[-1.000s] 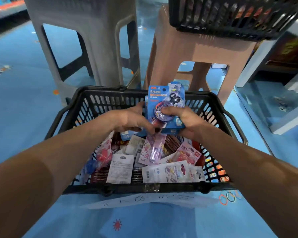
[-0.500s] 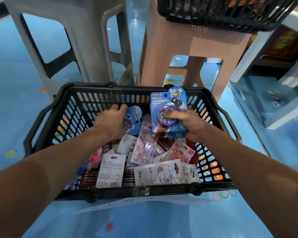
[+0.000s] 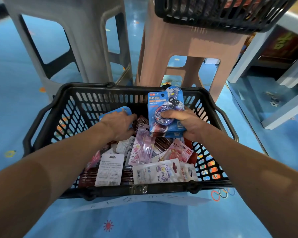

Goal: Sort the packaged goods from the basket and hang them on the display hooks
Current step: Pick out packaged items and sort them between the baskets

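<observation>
- The grey stool (image 3: 86, 40) stood at the upper left of the frame, behind the basket.
- The black basket (image 3: 46, 121) sat on the blue floor across the middle of the frame, filled with loose carded packs.
- The left hand (image 3: 118, 125) lay palm down in the far left of the basket, on a blue round-topped pack (image 3: 122, 110). 0.5 s earlier that pack showed to the right of the knuckles. Now it showed behind and left of them, as the hand had slid right across it. The fingers reached toward the basket's centre, and I could not tell whether they pinched the pack or only rested on it.
- A white-backed pack (image 3: 110, 169) lay flat near the basket's lower wall, and a lilac pack (image 3: 142, 148) lay tilted just right of it.
- The blue eraser pack (image 3: 163, 109) stood upright above the basket's far right part, much where it was 0.5 s before.
- The right hand (image 3: 187, 124) gripped it from the right, thumb pressed on the round blister and fingers curled behind. More blue card edges showed under it.
- A pink stool (image 3: 187, 48) stood behind, bearing a 2nd black basket (image 3: 222, 14) at the upper right.
</observation>
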Available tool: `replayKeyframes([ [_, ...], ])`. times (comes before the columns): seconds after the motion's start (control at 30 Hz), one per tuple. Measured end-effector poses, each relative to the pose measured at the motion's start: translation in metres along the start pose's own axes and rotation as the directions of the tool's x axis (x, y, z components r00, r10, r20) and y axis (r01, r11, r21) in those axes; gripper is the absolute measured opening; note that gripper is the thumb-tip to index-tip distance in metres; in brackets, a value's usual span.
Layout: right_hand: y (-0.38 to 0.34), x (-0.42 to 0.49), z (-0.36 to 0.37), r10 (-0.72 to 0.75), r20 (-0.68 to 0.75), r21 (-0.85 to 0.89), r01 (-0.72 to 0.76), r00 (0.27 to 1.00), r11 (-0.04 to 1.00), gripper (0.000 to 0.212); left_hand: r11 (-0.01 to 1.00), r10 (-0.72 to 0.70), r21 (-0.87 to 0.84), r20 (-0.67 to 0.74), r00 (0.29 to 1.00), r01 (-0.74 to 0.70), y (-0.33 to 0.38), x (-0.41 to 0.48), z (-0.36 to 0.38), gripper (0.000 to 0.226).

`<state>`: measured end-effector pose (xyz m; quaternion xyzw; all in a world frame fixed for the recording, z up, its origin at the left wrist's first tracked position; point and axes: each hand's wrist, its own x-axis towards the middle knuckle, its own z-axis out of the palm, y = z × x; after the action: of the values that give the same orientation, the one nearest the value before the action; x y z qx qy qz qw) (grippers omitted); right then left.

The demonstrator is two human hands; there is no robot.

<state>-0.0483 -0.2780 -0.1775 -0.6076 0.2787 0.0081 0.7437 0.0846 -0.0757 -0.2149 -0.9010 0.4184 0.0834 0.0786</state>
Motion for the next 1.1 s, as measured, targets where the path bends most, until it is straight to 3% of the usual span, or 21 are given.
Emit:
replayKeyframes([
  [0.23, -0.009, -0.003, 0.012, -0.001, -0.002, -0.038, 0.001, 1.000, 0.999, 0.069, 0.982, -0.189, -0.040, -0.107, 0.976, 0.186, -0.012, -0.019, -0.018, 0.053],
  [0.4, -0.016, -0.014, 0.022, -0.031, 0.104, -0.033, 0.035, 0.994, 0.999, 0.041, 0.916, -0.316, -0.304, -0.152, 0.936, 0.260, -0.018, -0.036, -0.038, 0.044],
  [0.53, -0.022, -0.018, 0.031, -0.046, 0.184, -0.002, 0.047, 0.982, 0.999, 0.050, 0.888, -0.378, -0.351, -0.194, 0.905, 0.296, -0.024, -0.047, -0.052, 0.053],
  [0.6, -0.026, -0.020, 0.037, -0.031, 0.213, -0.013, 0.034, 0.977, 0.999, 0.049, 0.874, -0.399, -0.381, -0.206, 0.894, 0.303, -0.026, -0.051, -0.058, 0.042],
  [0.67, -0.032, -0.026, 0.046, -0.021, 0.225, -0.029, 0.028, 0.974, 0.999, 0.029, 0.854, -0.383, -0.457, -0.227, 0.895, 0.249, -0.029, -0.054, -0.065, 0.027],
  [0.73, -0.037, -0.033, 0.054, -0.004, 0.244, -0.021, 0.009, 0.970, 1.000, 0.013, 0.740, -0.427, -0.639, -0.204, 0.881, 0.211, -0.032, -0.054, -0.070, 0.022],
  [0.83, -0.040, -0.040, 0.064, 0.002, 0.320, -0.035, 0.010, 0.948, 0.999, 0.026, 0.406, -0.507, -0.897, -0.062, 0.860, 0.174, -0.037, -0.055, -0.069, 0.025],
  [0.87, -0.040, -0.042, 0.067, 0.004, 0.331, -0.043, 0.011, 0.944, 0.999, 0.028, 0.370, -0.515, -0.915, -0.058, 0.855, 0.161, -0.039, -0.055, -0.065, 0.026],
  [0.93, -0.038, -0.043, 0.069, 0.000, 0.331, -0.064, 0.022, 0.943, 0.998, 0.028, 0.484, -0.494, -0.846, -0.054, 0.868, 0.224, -0.042, -0.057, -0.059, 0.021],
  [1.0, -0.037, -0.043, 0.067, 0.008, 0.308, -0.094, 0.022, 0.951, 0.995, 0.034, 0.614, -0.434, -0.711, 0.057, 0.899, 0.342, -0.038, -0.064, -0.051, 0.020],
  [1.1, -0.033, -0.036, 0.058, 0.025, 0.283, -0.106, 0.005, 0.959, 0.994, 0.036, 0.621, -0.293, -0.627, 0.370, 0.881, 0.470, -0.031, -0.070, -0.035, 0.033],
])
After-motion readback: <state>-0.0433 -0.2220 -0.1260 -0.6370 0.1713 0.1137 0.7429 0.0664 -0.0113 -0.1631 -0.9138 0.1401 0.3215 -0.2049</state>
